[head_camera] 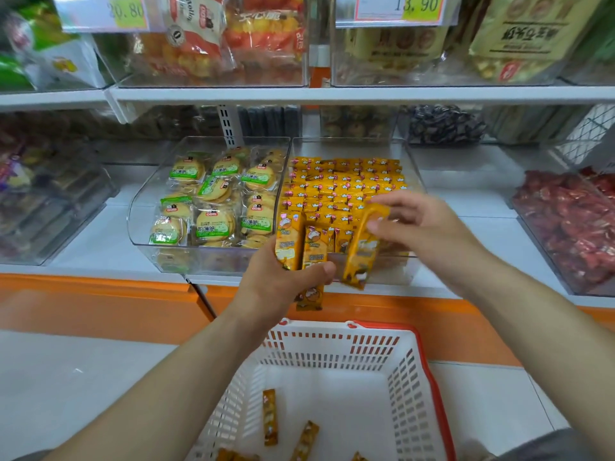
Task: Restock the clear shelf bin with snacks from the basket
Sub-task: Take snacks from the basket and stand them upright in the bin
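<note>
A: Report occluded or unclear items.

B: The front wall of the clear shelf bin is partly covered by both hands. The upper shelf shadows the stock behind the bin; that stock is unreadable. The white basket is cut off at the lower frame edge, so its contents are only partly visible: a few loose snack sticks lie on its floor.

A: Edges and clearance?

B: The bin's top is open. Rows of yellow packets fill it from the back wall to near the front. A neighbouring bin of green-label cookies stands touching its left wall. The basket sits below the orange shelf edge, directly under the hands, with open space between.

A: Hand states?

B: The left hand is closed around a bunch of upright snack sticks at the bin's front edge. The right hand pinches one snack stick at its top end, remaining fingers loosely spread. The stick hangs over the front wall; motion blur makes it unclear, but it appears not to touch the bunch.
</note>
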Tool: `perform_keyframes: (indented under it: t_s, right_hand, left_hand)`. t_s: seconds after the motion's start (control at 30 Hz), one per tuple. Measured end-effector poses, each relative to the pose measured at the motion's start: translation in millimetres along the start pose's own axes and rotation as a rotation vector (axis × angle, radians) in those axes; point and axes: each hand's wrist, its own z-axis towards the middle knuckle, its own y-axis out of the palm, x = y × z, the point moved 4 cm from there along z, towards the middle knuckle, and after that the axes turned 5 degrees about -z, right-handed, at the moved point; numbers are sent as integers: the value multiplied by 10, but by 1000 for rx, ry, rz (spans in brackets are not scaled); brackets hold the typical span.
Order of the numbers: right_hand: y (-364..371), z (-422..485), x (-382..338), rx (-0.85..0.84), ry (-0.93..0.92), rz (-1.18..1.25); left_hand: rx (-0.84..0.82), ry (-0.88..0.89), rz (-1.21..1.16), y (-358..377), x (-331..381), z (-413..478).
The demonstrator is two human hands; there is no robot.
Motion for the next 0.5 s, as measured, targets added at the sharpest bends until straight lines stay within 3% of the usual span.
perform_keyframes:
  t_s: [0.1, 0.17, 0.5]
  right_hand:
    - [-346, 38, -27, 222, -104, -190]
    - [-442, 56, -9, 274, -155, -384]
    - [-104, 296, 304, 159, -126, -852]
  left_hand:
    - [26, 1, 32, -38, 30, 0]
    - [34, -11, 40, -40, 24, 8]
    - [54, -59, 75, -10, -59, 63]
